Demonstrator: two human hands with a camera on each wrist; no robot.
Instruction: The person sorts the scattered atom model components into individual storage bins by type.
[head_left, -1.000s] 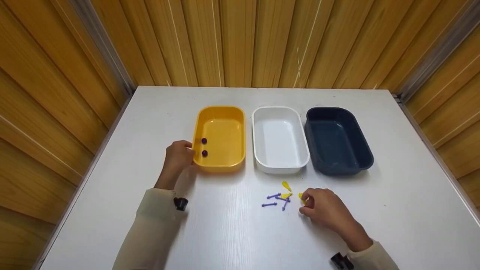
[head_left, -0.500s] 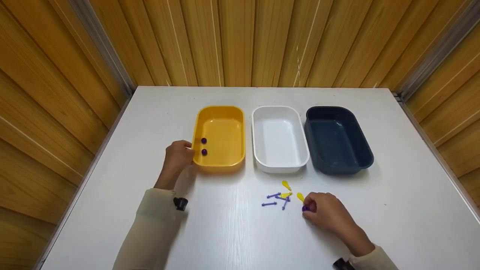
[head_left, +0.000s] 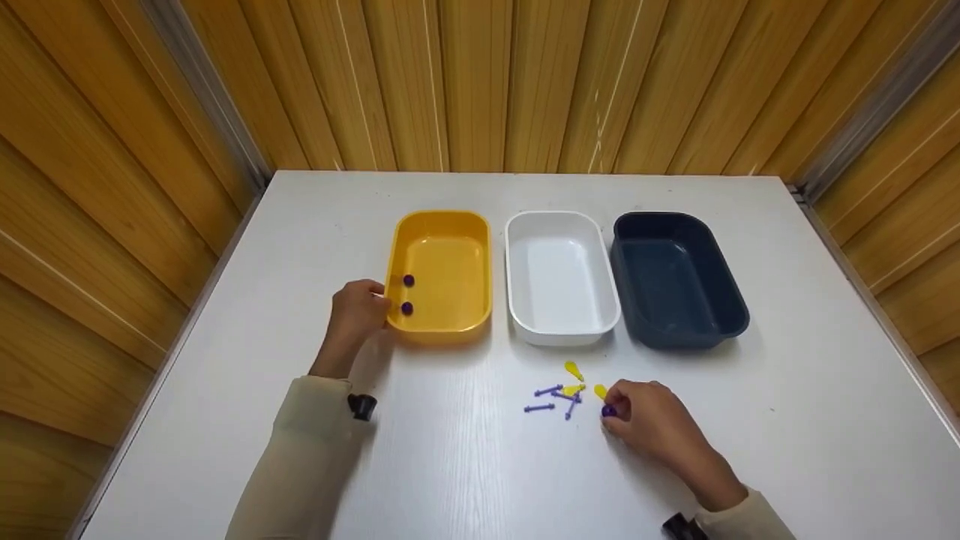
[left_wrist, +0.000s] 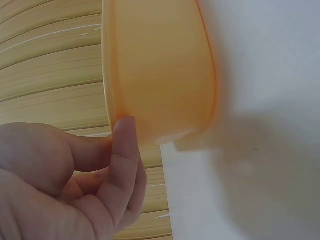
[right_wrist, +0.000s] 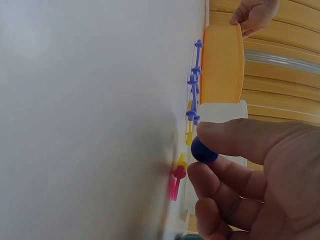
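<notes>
My left hand (head_left: 357,309) pinches the left rim of the yellow tub (head_left: 450,330), with fingers against its wall in the left wrist view. Two dark purple balls (head_left: 408,280) lie inside that tub near its left side. Between the thumb and fingertips of my right hand (head_left: 654,417) is another small ball (right_wrist: 202,151), purple in the head view and dark blue in the right wrist view. Just beyond these fingertips lies a yellow paddle-shaped piece (head_left: 600,391). A pink piece (right_wrist: 178,173) shows beside it in the right wrist view, hidden in the head view.
Purple rods with knobbed ends (head_left: 539,409) and more yellow pieces (head_left: 573,370) lie together left of my right hand. Behind them stand a white tub (head_left: 562,337) and a dark blue tub (head_left: 679,341), in line with the yellow one on the white table (head_left: 450,465).
A purple ball has come into sight between my right fingertips, which had been over the yellow piece. That hand shifts only slightly. The left hand keeps its place on the tub.
</notes>
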